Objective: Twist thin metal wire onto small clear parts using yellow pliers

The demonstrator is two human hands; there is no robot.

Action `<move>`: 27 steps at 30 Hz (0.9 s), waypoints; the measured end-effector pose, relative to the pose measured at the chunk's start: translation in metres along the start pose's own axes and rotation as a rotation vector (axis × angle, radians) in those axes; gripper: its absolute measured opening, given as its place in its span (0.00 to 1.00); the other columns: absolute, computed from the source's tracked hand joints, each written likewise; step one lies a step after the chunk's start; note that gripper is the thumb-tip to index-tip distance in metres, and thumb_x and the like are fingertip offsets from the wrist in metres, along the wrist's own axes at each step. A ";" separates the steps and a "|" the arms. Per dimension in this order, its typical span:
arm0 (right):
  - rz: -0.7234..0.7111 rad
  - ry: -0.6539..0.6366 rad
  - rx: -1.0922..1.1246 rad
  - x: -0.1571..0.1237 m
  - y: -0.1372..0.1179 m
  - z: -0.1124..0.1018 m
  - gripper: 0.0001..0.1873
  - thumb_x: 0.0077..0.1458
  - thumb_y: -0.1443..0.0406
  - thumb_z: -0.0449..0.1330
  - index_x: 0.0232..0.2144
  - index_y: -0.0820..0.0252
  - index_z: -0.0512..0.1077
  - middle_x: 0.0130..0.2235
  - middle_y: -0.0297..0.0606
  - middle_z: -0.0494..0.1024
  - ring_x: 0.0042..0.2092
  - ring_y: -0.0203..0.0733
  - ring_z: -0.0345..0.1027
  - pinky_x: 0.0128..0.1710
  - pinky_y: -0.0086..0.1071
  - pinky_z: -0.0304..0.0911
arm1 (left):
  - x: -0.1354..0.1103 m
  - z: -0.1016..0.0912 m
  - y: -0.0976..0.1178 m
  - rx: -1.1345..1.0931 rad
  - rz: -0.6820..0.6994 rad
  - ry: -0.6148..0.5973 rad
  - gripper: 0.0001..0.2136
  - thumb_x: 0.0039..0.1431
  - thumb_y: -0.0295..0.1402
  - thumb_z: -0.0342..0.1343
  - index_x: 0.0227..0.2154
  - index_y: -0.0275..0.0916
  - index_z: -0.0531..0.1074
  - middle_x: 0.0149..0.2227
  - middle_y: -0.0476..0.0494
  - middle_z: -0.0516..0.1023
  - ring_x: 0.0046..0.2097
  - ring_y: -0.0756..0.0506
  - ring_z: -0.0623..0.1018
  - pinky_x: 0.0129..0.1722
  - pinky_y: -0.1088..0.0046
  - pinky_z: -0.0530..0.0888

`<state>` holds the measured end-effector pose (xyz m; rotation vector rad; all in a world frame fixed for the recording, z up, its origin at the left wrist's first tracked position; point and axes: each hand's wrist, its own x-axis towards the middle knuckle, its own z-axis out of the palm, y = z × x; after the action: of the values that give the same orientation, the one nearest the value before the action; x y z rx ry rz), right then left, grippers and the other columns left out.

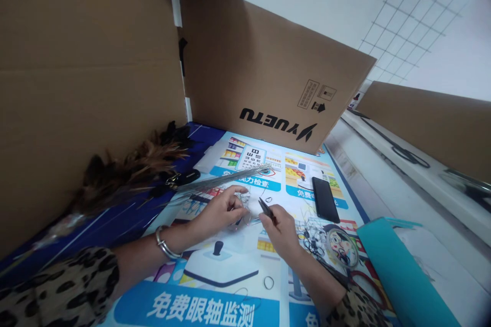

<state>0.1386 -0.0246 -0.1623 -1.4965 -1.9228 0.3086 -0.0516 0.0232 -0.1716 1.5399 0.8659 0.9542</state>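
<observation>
My right hand (pixel 282 230) is closed around a small pair of dark pliers (pixel 264 207), whose pointed jaws stick out up and to the left. Facing it, my left hand (pixel 224 208) has its fingers curled, with thin glossy strands around the fingertips; what exactly it pinches is too small to make out. A little dark ring (pixel 269 199) lies just above the plier tips. Behind the left hand, a bundle of thin silvery wires (pixel 230 177) stretches across the printed mat (pixel 264 291).
Brown feathers (pixel 134 168) lie along the left cardboard wall (pixel 88 61); another cardboard panel (pixel 268 61) stands behind. On the right are a black phone (pixel 326 199), small dark rings (pixel 312 237), a round tin (pixel 342 247) and a teal folder (pixel 399 271). Another ring (pixel 268 282) lies in front.
</observation>
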 end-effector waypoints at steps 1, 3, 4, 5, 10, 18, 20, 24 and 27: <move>0.007 -0.003 0.020 0.000 0.000 0.000 0.13 0.55 0.57 0.50 0.24 0.59 0.62 0.24 0.30 0.62 0.27 0.33 0.56 0.27 0.25 0.52 | -0.001 0.000 0.000 0.007 0.018 0.007 0.21 0.51 0.31 0.53 0.49 0.38 0.58 0.21 0.56 0.67 0.20 0.53 0.67 0.20 0.79 0.65; 0.015 -0.007 0.056 0.000 0.000 0.000 0.12 0.55 0.57 0.51 0.26 0.59 0.63 0.24 0.29 0.63 0.27 0.33 0.56 0.27 0.25 0.52 | -0.001 0.000 0.000 0.034 0.052 0.029 0.22 0.51 0.30 0.53 0.50 0.38 0.57 0.22 0.55 0.68 0.21 0.53 0.68 0.22 0.79 0.66; 0.014 -0.006 0.071 0.000 0.000 0.000 0.12 0.55 0.57 0.51 0.26 0.59 0.63 0.24 0.29 0.62 0.27 0.33 0.56 0.27 0.25 0.52 | -0.002 -0.001 0.000 0.056 0.067 0.040 0.21 0.51 0.30 0.53 0.50 0.38 0.59 0.22 0.55 0.68 0.22 0.53 0.68 0.22 0.79 0.66; 0.010 -0.005 0.085 0.000 0.000 0.000 0.12 0.55 0.57 0.51 0.25 0.59 0.63 0.24 0.29 0.62 0.27 0.33 0.56 0.27 0.25 0.52 | -0.002 -0.001 0.001 0.086 0.084 0.045 0.19 0.51 0.30 0.53 0.47 0.38 0.62 0.23 0.54 0.69 0.23 0.53 0.69 0.24 0.78 0.66; -0.036 -0.003 0.152 0.001 0.000 0.000 0.14 0.55 0.58 0.51 0.22 0.59 0.62 0.24 0.31 0.62 0.28 0.33 0.57 0.28 0.26 0.54 | -0.003 -0.004 0.007 0.249 0.144 -0.007 0.06 0.52 0.31 0.52 0.31 0.37 0.71 0.29 0.49 0.74 0.32 0.50 0.71 0.32 0.76 0.68; -0.036 0.049 0.218 0.003 -0.003 -0.004 0.11 0.56 0.61 0.51 0.31 0.60 0.70 0.29 0.35 0.67 0.32 0.36 0.61 0.32 0.29 0.58 | 0.000 -0.006 0.006 0.271 0.195 0.058 0.06 0.53 0.32 0.52 0.29 0.36 0.71 0.29 0.47 0.73 0.33 0.48 0.71 0.34 0.75 0.68; -0.044 0.058 0.232 0.003 -0.003 -0.004 0.11 0.56 0.62 0.51 0.33 0.60 0.71 0.30 0.36 0.68 0.33 0.36 0.61 0.34 0.30 0.58 | 0.001 -0.007 0.006 0.277 0.215 0.076 0.06 0.52 0.33 0.53 0.28 0.36 0.71 0.28 0.47 0.71 0.33 0.48 0.70 0.33 0.74 0.67; -0.055 0.058 0.261 0.003 -0.002 -0.002 0.10 0.55 0.62 0.52 0.35 0.59 0.71 0.31 0.36 0.68 0.34 0.37 0.62 0.35 0.30 0.59 | 0.001 -0.008 0.008 0.214 0.165 0.079 0.07 0.52 0.34 0.53 0.26 0.35 0.70 0.26 0.48 0.69 0.29 0.50 0.69 0.28 0.76 0.66; -0.048 0.051 0.256 0.003 -0.001 -0.001 0.10 0.56 0.62 0.51 0.35 0.58 0.71 0.31 0.35 0.68 0.34 0.37 0.63 0.36 0.30 0.60 | 0.000 -0.008 0.007 0.125 0.080 0.045 0.08 0.53 0.35 0.52 0.27 0.35 0.69 0.23 0.50 0.67 0.26 0.51 0.67 0.25 0.78 0.64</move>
<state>0.1383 -0.0226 -0.1597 -1.2769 -1.8005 0.4713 -0.0586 0.0258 -0.1634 1.6759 0.9162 1.0120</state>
